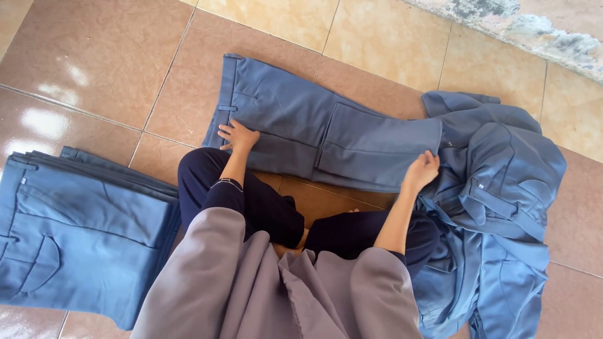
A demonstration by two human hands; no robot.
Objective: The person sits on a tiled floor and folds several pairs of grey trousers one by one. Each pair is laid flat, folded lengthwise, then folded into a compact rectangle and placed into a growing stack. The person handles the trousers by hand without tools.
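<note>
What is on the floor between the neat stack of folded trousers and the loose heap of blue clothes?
In the head view, between the folded stack and the loose heap sits the person's legs, with the half-folded blue trousers spread just beyond them.

Matt blue cloth trousers [326, 135]; glossy smooth ceramic floor tiles [94, 69].

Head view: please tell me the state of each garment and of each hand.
Trousers on floor: laid flat, partly folded.
Stack of trousers: folded, piled neatly.
Heap of garments: unfolded, crumpled.
Left hand: open, pressing the trousers.
Right hand: gripping the folded edge.
</note>
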